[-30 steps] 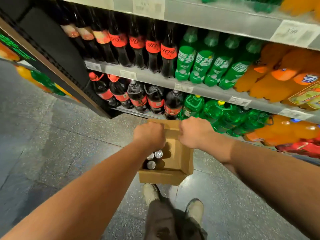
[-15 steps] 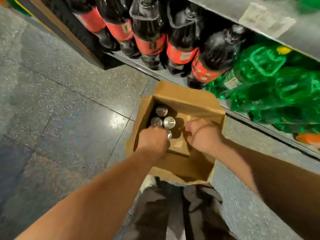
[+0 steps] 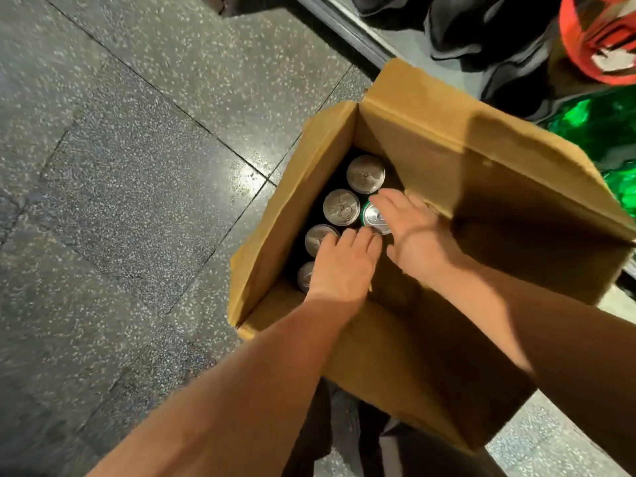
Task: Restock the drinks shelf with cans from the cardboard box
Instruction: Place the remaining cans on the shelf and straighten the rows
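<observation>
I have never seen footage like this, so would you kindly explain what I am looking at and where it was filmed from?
There is no machine here: a person's two bare hands do the work. The picture comes from a camera worn on the head, looking down. An open cardboard box sits on the speckled floor beside a low shelf of bottles. Inside the box, five cans show, standing upright along its left side. The left hand reaches down among them; whether it grips one is hidden. The right hand rests its fingers on a green-rimmed can. No can is lifted yet.
</observation>
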